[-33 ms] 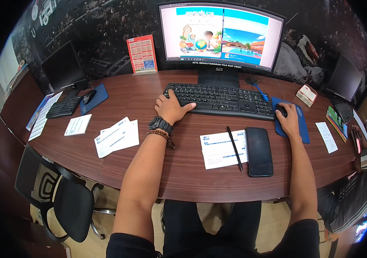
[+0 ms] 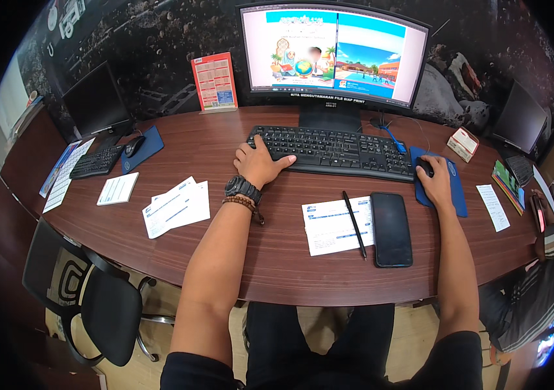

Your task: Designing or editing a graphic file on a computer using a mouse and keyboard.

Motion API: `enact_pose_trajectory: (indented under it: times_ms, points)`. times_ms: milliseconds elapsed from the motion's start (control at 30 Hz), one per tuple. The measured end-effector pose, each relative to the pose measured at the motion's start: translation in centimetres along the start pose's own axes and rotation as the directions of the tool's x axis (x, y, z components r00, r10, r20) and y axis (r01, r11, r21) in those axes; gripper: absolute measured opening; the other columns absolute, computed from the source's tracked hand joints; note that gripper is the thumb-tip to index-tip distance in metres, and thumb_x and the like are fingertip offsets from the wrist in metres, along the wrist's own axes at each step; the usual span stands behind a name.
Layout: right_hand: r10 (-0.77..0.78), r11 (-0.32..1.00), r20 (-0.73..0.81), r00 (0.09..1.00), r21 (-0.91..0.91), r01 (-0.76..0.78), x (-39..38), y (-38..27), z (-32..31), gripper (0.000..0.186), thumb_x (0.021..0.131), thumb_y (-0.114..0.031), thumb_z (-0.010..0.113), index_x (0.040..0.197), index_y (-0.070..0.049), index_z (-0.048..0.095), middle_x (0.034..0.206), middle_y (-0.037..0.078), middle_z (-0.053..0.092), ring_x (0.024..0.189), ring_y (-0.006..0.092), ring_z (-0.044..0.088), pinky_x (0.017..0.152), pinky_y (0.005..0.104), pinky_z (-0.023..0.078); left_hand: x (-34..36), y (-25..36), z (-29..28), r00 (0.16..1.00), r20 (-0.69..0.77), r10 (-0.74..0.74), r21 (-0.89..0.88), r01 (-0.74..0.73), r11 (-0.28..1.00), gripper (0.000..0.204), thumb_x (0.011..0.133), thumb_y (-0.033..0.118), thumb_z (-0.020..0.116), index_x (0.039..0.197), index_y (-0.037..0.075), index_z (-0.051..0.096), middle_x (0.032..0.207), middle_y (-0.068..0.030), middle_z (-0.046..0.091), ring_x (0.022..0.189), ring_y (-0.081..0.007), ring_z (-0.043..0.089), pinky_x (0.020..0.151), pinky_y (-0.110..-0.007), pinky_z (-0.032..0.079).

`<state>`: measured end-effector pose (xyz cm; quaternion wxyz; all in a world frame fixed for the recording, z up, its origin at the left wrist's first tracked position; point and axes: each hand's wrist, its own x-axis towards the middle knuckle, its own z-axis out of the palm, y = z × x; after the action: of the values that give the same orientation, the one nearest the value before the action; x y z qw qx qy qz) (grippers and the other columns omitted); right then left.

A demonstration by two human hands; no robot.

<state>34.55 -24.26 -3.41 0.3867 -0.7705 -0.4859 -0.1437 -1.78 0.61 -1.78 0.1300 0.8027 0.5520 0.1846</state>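
My left hand rests on the left end of a long black keyboard, with its thumb stretched out along the front edge and its fingers apart on the keys. It holds nothing. A dark watch and a beaded bracelet circle that wrist. On a blue mouse pad, my right hand is curled over a black computer mouse, which it partly hides. Behind the keyboard a curved monitor displays two colourful page layouts side by side.
Between my forearms lie a black phone, a black pen and a printed form. Loose papers and a notepad are on the left. A red desk calendar stands behind. Another person's striped sleeve shows at right.
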Motion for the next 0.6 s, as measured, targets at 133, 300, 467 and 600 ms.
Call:
enact_pose_trajectory:
  times_ms: [133,300,467,600]
  points:
    - [-0.002,1.000,-0.003,1.000,-0.007,0.002,0.07,0.25,0.07,0.036,0.085,-0.022,0.069,0.117,-0.006,0.067,0.120,0.019,0.057,0.114,0.0369,0.058,0.099,0.0423,0.045,0.01,0.09,0.03,1.000,-0.010,0.002,0.018,-0.002,1.000,0.119,0.071,0.074,0.073,0.151,-0.002,0.027,0.142,-0.0365,0.037,0.133,-0.0499,0.036,0.108,-0.057,0.033]
    - [0.008,1.000,0.004,1.000,-0.003,-0.008,0.10,0.11,0.05,0.036,0.085,-0.022,0.069,0.117,-0.005,0.067,0.120,0.019,0.057,0.114,0.0369,0.058,0.099,0.0426,0.045,0.06,0.11,0.01,1.000,-0.020,-0.001,0.050,0.002,0.999,0.120,0.071,0.074,0.072,0.151,-0.003,0.027,0.140,-0.0352,0.039,0.132,-0.0493,0.039,0.107,-0.056,0.036]
    - [0.020,1.000,0.005,1.000,0.005,-0.020,0.07,0.01,-0.03,0.035,0.085,-0.022,0.069,0.117,-0.005,0.067,0.121,0.019,0.058,0.114,0.0369,0.058,0.099,0.0424,0.046,0.01,0.24,-0.05,1.000,-0.004,-0.007,0.042,0.007,0.999,0.120,0.072,0.074,0.072,0.151,-0.003,0.027,0.141,-0.0357,0.038,0.132,-0.0494,0.038,0.108,-0.056,0.036]
    - [0.020,1.000,0.004,1.000,0.006,-0.020,0.03,-0.01,-0.08,0.036,0.085,-0.021,0.069,0.117,-0.004,0.067,0.120,0.019,0.058,0.113,0.0366,0.058,0.099,0.0422,0.046,-0.14,0.29,-0.13,1.000,-0.006,0.003,0.040,-0.003,0.999,0.120,0.072,0.074,0.072,0.151,-0.003,0.028,0.141,-0.0358,0.039,0.132,-0.0498,0.038,0.108,-0.056,0.036]
